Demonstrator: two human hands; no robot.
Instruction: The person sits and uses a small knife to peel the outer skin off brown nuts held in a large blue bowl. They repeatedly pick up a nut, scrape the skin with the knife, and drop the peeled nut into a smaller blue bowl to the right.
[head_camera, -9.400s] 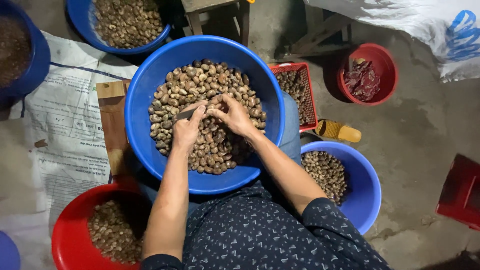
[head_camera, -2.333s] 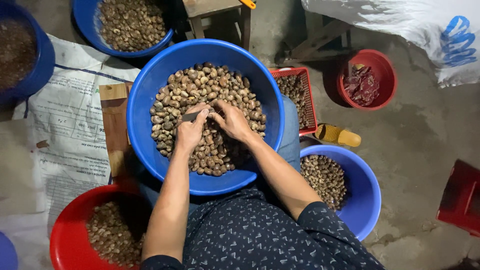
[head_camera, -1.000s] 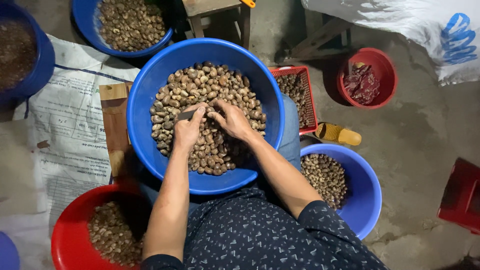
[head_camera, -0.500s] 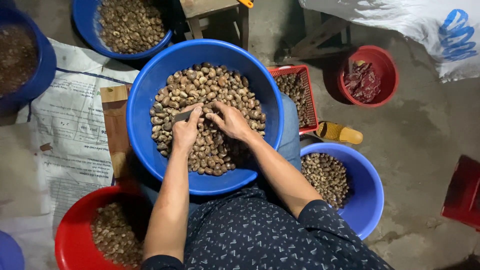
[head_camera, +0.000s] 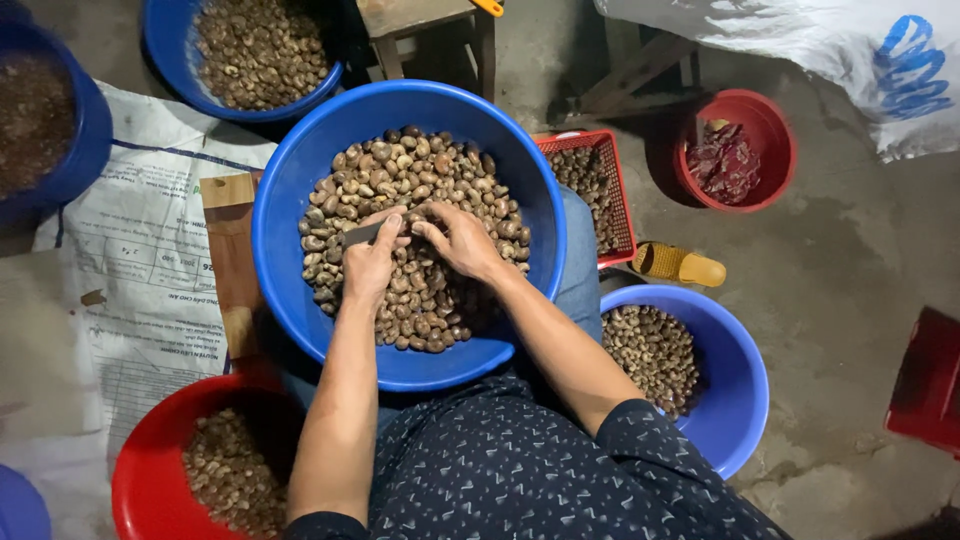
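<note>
**Nuts in the large blue basin, both hands at work**

Nuts (head_camera: 420, 180), brown and in their shells, fill the large blue basin (head_camera: 290, 200) that rests on the person's lap, heaped from its far rim down to the middle. Both hands lie on the heap near its centre. The left hand (head_camera: 372, 262) is curled, its fingers pressed together around a small dark blade (head_camera: 362, 234) that sticks out toward the basin's left wall. The right hand (head_camera: 462, 240) sits just beside it, thumb and forefinger pinching a single nut (too small to tell more), the other fingers loosely bent.

Around the basin, on the concrete floor (head_camera: 850, 260):
- a wooden board (head_camera: 232, 250) against its left edge, lying on a printed sack (head_camera: 130, 290);
- a red basin (head_camera: 140, 470) of nuts at the near left;
- a smaller blue basin (head_camera: 740, 400) of nuts at the near right;
- a red mesh basket (head_camera: 615, 190) of nuts touching the right edge;
- a yellow sandal (head_camera: 682, 265) just beyond the basket;
- a red bowl (head_camera: 770, 130) with dark red scraps at the far right;
- another blue basin (head_camera: 165, 60) of nuts at the far left.
</note>
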